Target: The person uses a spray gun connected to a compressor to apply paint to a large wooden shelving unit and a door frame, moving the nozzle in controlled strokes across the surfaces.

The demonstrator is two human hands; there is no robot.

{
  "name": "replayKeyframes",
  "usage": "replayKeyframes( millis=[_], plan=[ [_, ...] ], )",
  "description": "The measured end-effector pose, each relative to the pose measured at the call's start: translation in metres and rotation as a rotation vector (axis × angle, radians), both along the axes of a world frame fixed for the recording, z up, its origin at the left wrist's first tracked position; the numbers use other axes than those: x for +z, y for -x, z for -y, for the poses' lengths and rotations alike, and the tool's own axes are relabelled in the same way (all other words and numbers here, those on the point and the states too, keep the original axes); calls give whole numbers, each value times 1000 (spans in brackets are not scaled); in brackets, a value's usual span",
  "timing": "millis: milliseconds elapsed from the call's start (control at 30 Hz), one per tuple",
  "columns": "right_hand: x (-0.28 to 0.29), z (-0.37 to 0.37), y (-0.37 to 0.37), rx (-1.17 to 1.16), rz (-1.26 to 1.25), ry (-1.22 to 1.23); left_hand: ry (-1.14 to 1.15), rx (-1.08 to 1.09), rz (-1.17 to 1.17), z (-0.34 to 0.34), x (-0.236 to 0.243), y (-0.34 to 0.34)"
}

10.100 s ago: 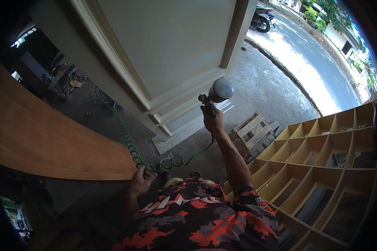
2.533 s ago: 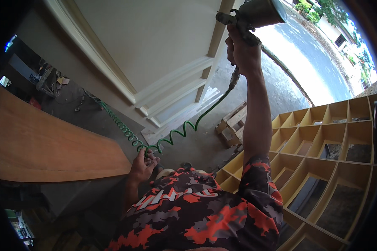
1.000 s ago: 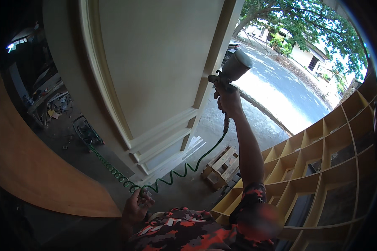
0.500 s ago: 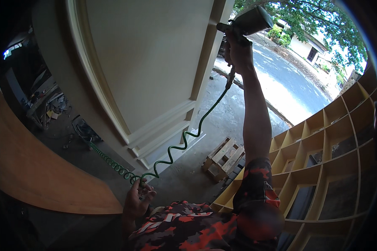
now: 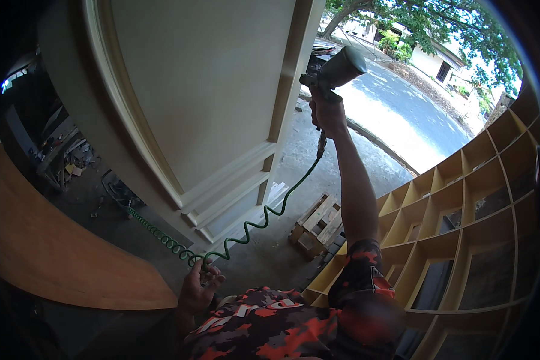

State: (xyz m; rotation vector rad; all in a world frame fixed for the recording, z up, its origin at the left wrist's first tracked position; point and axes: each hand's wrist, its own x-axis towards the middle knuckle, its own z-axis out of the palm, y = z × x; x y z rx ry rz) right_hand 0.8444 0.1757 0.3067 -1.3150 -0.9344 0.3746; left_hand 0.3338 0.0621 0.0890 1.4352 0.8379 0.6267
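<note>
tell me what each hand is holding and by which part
The right hand grips a grey metal spray gun by its handle; the left hand holds its green coiled air hose mid-length.

1. A spray gun (image 5: 333, 72) is gripped by the raised right hand (image 5: 327, 114), with its cup tilted above the fist, close to the edge of a tall cream door panel (image 5: 210, 90).
2. A coiled green hose (image 5: 246, 231) is seen hanging from the gun's base and running down to the left hand (image 5: 199, 288), which is closed around it.
3. A yellow shelf unit (image 5: 462, 234) with open compartments is seen on the right.
4. A small wooden pallet (image 5: 318, 225) lies on the concrete floor (image 5: 318, 168) between door and shelf.
5. A brown board (image 5: 48, 252) is seen at the left.
</note>
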Motion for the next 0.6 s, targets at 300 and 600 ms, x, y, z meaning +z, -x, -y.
replayKeyframes(
  millis=[300,600],
  plan=[
    [-59,16,-2,44,4,182,-21,-47,-172,5,2,4],
    [36,9,-13,121,-27,-55,-126,-18,-162,6,13,-9]
  ],
)
